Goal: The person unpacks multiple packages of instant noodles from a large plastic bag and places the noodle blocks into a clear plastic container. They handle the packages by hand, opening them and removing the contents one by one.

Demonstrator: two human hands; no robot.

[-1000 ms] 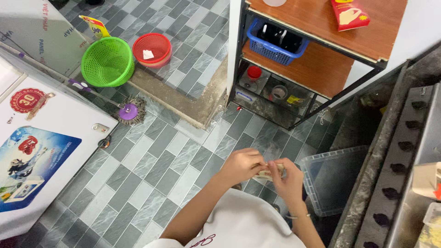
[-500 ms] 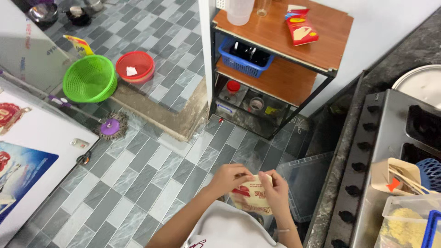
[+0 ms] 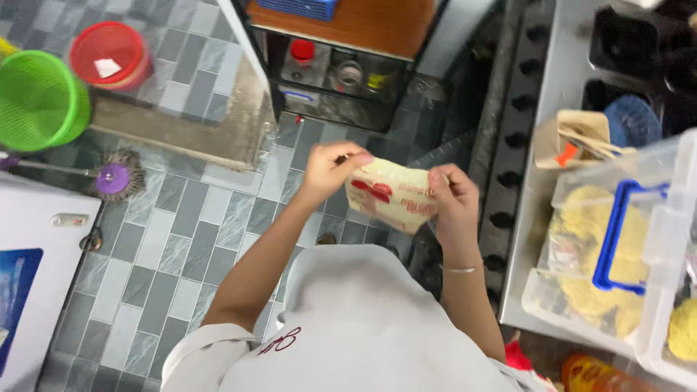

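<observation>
Gripping a pale packet [image 3: 392,194] at each end, our left hand [image 3: 330,168] and right hand [image 3: 451,205] have lifted it higher, chest-level above the floor [image 3: 167,239], beside the worktop [image 3: 537,218], corners pinched.

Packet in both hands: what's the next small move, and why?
Probably pull the top edge apart to tear it open. The left hand and right hand each pinch an upper corner of the pale packet, held up over the floor, and it looks still sealed.
</observation>
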